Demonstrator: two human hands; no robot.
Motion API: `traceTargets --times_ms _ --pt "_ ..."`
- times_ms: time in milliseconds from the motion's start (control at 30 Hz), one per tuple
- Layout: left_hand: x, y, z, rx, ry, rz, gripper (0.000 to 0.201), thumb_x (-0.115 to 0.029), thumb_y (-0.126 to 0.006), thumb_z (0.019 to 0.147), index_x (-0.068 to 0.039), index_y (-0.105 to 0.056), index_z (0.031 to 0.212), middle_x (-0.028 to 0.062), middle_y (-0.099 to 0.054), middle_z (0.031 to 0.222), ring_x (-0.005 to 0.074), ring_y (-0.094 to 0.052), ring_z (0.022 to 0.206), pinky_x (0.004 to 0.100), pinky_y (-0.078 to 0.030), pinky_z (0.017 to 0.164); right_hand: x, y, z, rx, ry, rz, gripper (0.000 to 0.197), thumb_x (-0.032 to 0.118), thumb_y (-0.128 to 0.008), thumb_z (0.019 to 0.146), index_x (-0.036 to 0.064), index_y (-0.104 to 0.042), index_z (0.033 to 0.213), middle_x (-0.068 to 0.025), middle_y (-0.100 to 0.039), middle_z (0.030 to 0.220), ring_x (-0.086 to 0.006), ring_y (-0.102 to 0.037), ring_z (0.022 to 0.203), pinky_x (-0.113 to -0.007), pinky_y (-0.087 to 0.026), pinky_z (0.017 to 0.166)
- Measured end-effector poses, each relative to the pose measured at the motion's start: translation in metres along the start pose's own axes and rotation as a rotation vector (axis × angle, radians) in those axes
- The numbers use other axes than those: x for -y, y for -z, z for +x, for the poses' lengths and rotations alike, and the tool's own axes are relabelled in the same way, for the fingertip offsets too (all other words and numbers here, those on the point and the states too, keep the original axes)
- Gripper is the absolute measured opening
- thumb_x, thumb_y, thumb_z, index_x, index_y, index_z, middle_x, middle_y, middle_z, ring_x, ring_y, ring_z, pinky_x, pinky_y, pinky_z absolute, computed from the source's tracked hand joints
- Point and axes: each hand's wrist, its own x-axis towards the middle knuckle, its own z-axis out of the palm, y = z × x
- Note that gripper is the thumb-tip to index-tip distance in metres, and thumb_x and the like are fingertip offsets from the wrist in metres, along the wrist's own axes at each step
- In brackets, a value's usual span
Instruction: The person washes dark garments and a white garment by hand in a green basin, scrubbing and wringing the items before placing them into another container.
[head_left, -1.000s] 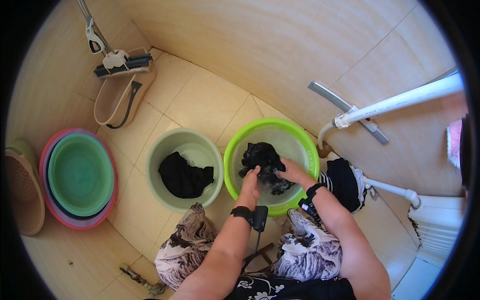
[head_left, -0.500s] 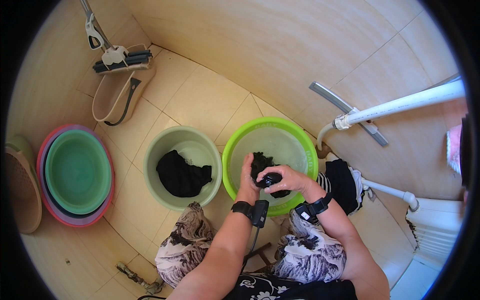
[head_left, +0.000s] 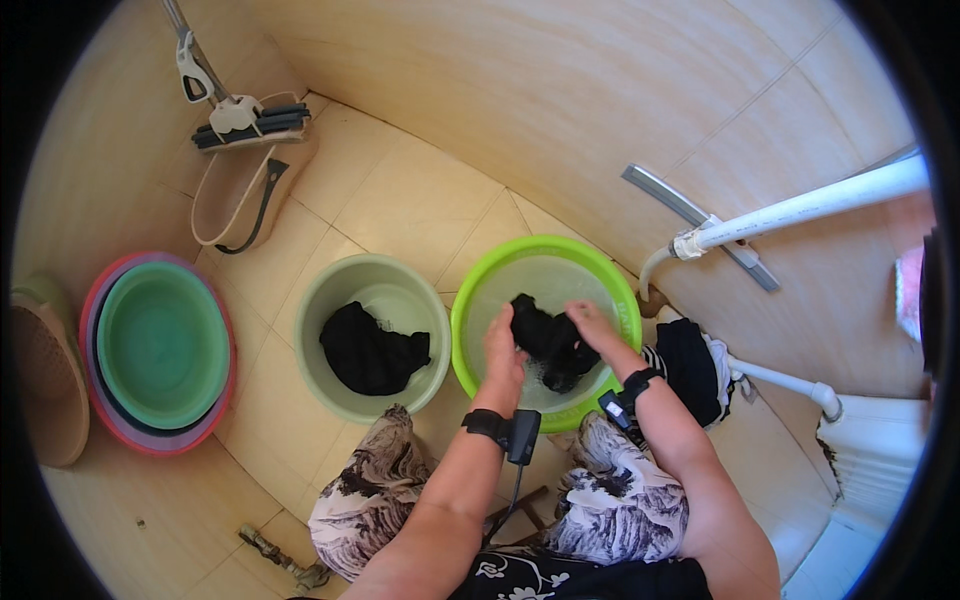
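A wet black cloth (head_left: 545,335) lies bunched in the bright green basin (head_left: 461,330), which holds water. At the cloth's left edge, my left hand (head_left: 503,345) grips it, fingers pointing away from me and thumb toward the cloth. My right hand (head_left: 594,328) has hold of the cloth's right side; its fingertips are partly blurred and curl over the fabric. The cloth spans the space between both hands, and its lower end hangs near the water. A second dark cloth (head_left: 370,350) rests in the pale grey-green basin (head_left: 312,300) on the left.
Nested basins (head_left: 165,345) stand against the left wall. A mop (head_left: 235,115) leans in a beige bucket (head_left: 230,205) at the far left. Dark and white clothes (head_left: 690,375) are piled right of the green basin, near a white pipe (head_left: 800,210) and a squeegee (head_left: 665,195).
My hands have moved apart; the right one went farther from me and slightly right. The cloth, earlier bunched between them, is now spread wider. A dark rounded lump under the right fingers no longer shows.
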Motion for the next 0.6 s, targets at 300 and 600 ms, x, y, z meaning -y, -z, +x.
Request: traceTargets --times_ms 300,600 --pt "0.035 0.061 0.042 -0.147 0.070 0.183 0.059 -0.021 -0.065 0.087 -0.007 -0.042 0.139 0.0114 -0.048 0.137 0.0250 -0.047 0.117 0.0408 -0.037 0.097 -0.025 -0.001 0.000 0.064 0.251 -0.984 0.066 0.018 -0.072 0.073 -0.0024 -0.046 0.130 -0.0288 -0.056 0.120 -0.0407 -0.053 0.115 -0.041 -0.043 0.096" --pt "0.028 0.030 0.020 0.122 0.239 -0.314 0.042 -0.042 -0.048 0.095 -0.010 -0.058 0.120 0.0115 -0.058 0.124 0.0294 -0.056 0.111 0.0491 -0.045 0.096 0.047 -0.011 -0.056 0.645 0.138 0.245 0.046 0.011 -0.075 0.076 0.0057 -0.058 0.119 -0.0062 -0.063 0.108 -0.0143 -0.057 0.098 -0.029 -0.045 0.086"
